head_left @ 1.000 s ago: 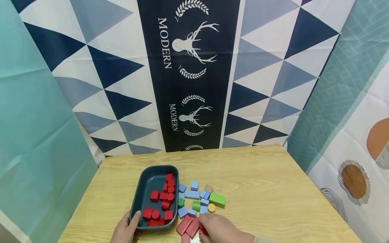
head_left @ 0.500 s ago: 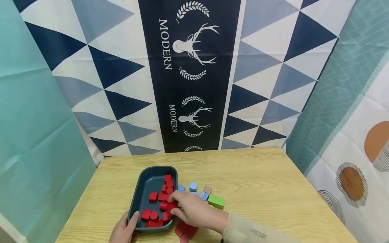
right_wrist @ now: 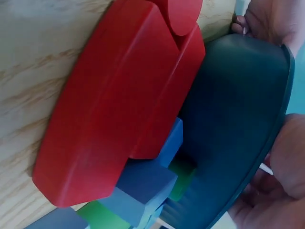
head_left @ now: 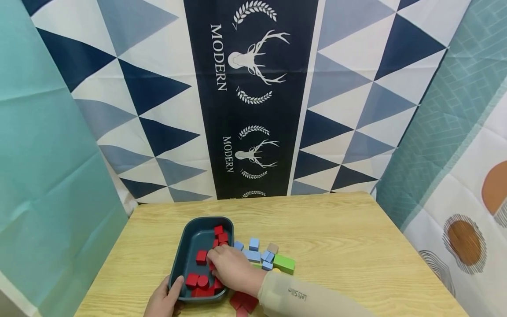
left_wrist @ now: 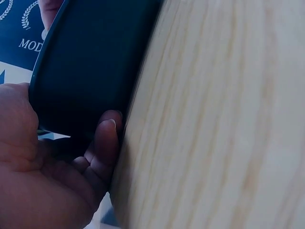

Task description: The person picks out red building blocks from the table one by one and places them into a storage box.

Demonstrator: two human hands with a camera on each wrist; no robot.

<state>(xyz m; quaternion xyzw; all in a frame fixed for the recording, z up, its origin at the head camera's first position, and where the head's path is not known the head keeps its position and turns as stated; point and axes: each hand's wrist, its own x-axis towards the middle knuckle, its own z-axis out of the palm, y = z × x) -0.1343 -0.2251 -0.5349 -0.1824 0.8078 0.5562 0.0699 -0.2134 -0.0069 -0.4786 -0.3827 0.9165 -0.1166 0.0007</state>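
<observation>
At the table's left, a dark teal tray [head_left: 183, 246] holds several red blocks [head_left: 201, 257]. My left hand [head_left: 164, 297] grips the tray's near left corner, thumb over the rim; curled fingers show below it in the left wrist view. My right hand [head_left: 231, 266] reaches over the tray's right rim, fingertips down among the blocks. A red block [head_left: 211, 266] shows between its thumb and fingers, partly hidden by the hand. Outside the tray, under the right forearm, lie long red blocks [right_wrist: 119, 95] with a red cylinder [right_wrist: 185, 14] beside them.
Right of the tray sit several blue blocks [head_left: 254, 244], a long green block [head_left: 284, 263] and a tan block [head_left: 272, 248]. The right sleeve [head_left: 301, 295] hides part of this group. Wood-grain tabletop [head_left: 336, 237] extends to the right; patterned cloth [head_left: 253, 88] hangs behind.
My right hand has moved from the red blocks beside the tray, up and left over the rim into it, carrying a red block. The left hand keeps its grip on the tray.
</observation>
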